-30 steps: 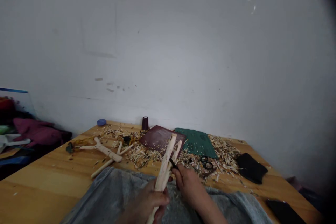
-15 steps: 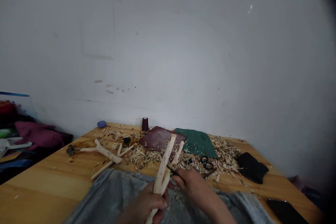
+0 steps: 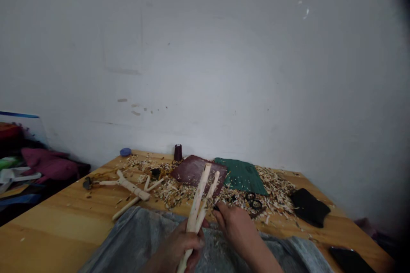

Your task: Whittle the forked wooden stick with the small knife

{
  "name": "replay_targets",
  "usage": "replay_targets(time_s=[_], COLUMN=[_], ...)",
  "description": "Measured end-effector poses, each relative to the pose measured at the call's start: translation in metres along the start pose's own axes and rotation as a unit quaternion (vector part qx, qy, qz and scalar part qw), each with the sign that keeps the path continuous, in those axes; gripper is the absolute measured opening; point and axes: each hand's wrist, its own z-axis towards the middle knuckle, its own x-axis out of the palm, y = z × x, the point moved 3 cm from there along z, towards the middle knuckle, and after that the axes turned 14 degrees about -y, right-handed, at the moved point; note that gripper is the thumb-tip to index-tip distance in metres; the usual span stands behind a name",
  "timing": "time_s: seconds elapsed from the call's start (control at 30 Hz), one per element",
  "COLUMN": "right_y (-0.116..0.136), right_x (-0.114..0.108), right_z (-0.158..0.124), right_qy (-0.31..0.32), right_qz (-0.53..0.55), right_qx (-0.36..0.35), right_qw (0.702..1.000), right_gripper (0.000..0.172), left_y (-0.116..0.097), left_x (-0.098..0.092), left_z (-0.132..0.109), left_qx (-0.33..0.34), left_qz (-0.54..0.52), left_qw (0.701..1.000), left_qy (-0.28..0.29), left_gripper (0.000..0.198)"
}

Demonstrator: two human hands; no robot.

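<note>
My left hand (image 3: 181,243) is wrapped round the lower stem of a peeled forked stick (image 3: 199,200), whose two prongs point up and away from me. To the right of the prongs is my right hand (image 3: 236,226), its fingers closed on the dark handle of a knife (image 3: 216,207). The blade is hard to make out now, close beside the shorter prong. A grey cloth (image 3: 144,234) lies under both hands, over the near table edge.
Wood shavings (image 3: 275,183) cover the table (image 3: 57,226) around a maroon sheet (image 3: 192,168) and a green sheet (image 3: 245,175). Another forked stick (image 3: 131,185) lies left. A thread cone (image 3: 178,152) stands by the wall. Right are a black pad (image 3: 309,207) and a phone (image 3: 350,259).
The knife and my right hand have shifted slightly away from the prongs, and the blade shows less. The forked stick has tilted a little to the left, still in my left hand.
</note>
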Motion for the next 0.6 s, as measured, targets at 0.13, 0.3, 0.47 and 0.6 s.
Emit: replay_targets(time_s=[0.13, 0.3, 0.47, 0.6], right_y=[0.001, 0.006, 0.008, 0.005], right_x=[-0.001, 0.006, 0.010, 0.008], right_z=[0.000, 0.000, -0.001, -0.001], right_qy=[-0.001, 0.010, 0.015, 0.016], right_qz=[-0.002, -0.033, 0.008, 0.099], right_qx=[0.002, 0.018, 0.056, 0.070], right_qw=[1.000, 0.999, 0.998, 0.992], right_gripper=[0.021, 0.021, 0.023, 0.024], left_y=[-0.001, -0.001, -0.001, -0.004], left_x=[0.002, 0.003, 0.003, 0.004], left_z=[-0.001, -0.003, -0.005, -0.006], left_qx=[0.009, 0.013, 0.023, 0.019], left_qz=[0.000, 0.019, 0.044, 0.064], left_qw=[1.000, 1.000, 0.999, 0.998], left_qy=[0.001, -0.021, -0.014, 0.015], left_gripper=[0.043, 0.044, 0.041, 0.037])
